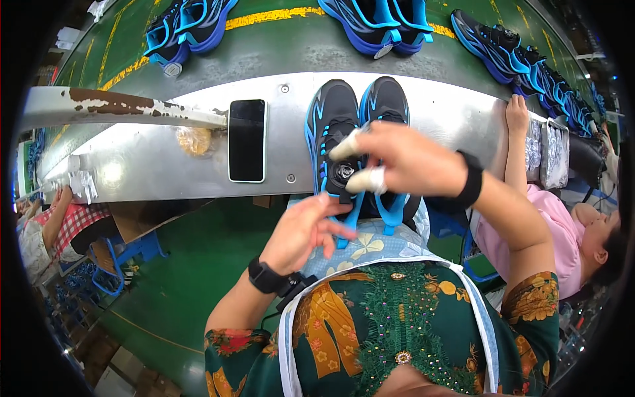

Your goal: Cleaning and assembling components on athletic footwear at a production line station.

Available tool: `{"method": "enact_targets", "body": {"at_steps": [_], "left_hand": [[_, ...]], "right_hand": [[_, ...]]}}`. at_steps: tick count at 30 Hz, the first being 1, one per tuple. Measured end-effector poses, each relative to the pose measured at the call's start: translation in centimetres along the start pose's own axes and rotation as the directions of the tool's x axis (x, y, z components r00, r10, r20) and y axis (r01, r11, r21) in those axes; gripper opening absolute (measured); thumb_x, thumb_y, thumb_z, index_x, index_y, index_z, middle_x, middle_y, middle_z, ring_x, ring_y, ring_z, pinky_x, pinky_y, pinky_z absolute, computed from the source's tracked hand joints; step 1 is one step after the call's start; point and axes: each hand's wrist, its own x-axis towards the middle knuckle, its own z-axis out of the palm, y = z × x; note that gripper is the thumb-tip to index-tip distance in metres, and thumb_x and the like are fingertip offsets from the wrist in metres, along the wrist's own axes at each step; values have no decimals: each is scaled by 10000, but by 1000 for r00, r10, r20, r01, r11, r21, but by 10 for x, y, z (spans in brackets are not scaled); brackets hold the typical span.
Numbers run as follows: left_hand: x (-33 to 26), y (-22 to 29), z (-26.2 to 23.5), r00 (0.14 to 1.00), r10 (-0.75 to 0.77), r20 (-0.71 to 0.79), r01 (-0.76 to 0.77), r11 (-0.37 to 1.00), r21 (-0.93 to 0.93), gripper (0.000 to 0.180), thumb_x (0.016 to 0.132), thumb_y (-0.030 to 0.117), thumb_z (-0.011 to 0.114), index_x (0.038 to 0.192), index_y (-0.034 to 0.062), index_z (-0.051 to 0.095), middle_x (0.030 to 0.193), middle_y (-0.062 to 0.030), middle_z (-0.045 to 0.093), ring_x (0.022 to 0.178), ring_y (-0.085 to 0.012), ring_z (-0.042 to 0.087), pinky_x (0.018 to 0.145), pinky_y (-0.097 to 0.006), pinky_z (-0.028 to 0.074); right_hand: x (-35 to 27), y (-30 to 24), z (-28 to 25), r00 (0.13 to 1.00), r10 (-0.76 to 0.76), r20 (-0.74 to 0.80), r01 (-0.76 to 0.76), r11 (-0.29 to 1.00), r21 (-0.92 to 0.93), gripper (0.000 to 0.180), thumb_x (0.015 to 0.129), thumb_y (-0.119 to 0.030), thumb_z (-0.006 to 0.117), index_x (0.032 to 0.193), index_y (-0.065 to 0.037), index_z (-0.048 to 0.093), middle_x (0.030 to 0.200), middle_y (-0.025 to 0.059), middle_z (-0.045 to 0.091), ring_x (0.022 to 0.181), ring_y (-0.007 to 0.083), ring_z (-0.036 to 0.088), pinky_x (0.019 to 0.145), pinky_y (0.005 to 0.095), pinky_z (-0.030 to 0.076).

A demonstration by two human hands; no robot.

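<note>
A pair of black and blue sneakers lies side by side on the metal ledge (pixel 165 159), heels toward me. My right hand (pixel 403 162), with white tape on two fingertips, rests over the left sneaker (pixel 333 126) at its round dial closure (pixel 343 173). The right sneaker (pixel 385 99) shows beyond that hand. My left hand (pixel 305 228) reaches up with fingers spread and touches the blue heel tab of the left sneaker. Neither hand visibly grips anything.
A dark phone (pixel 247 139) lies flat on the ledge to the left. More black and blue sneakers (pixel 188 26) ride the green conveyor belt (pixel 284 46) behind. A person in pink (pixel 562 238) sits on my right, another person on my far left (pixel 53 225).
</note>
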Motion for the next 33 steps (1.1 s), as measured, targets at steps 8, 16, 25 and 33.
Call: {"method": "enact_targets", "body": {"at_steps": [8,16,25,33], "left_hand": [[31,-22,-6,992,119,27,-116,987,-116,331,1032,252,436,1137,-42,543,1057,-148,672,979,-251,695,382,-226,375],[31,-31,-15,973,212,97,-179,946,-272,300,1024,243,476,1090,-37,563,1056,-135,663,984,-256,689,404,-234,453],[38,-34,-15,970,213,120,-190,966,-178,292,1014,227,493,1101,-42,567,1068,-123,649,936,-265,703,411,-239,495],[6,-23,-13,892,451,34,-443,856,267,297,1023,198,459,1116,-65,560,1115,-161,620,1020,-261,652,708,-313,571]], "right_hand": [[19,0,21,992,15,128,-6,997,-76,220,701,-124,727,910,-71,682,749,106,547,704,248,565,637,351,463],[10,-11,-7,966,63,249,-56,998,-36,449,794,-111,719,1219,-21,605,908,186,661,800,326,650,722,401,507],[5,-16,9,990,-60,125,114,862,-494,130,828,-148,654,872,-38,601,790,140,622,762,324,658,650,405,519],[-40,10,-40,939,268,-216,-207,941,269,242,904,-156,669,1116,-41,689,977,81,709,865,153,643,782,310,504]]}}
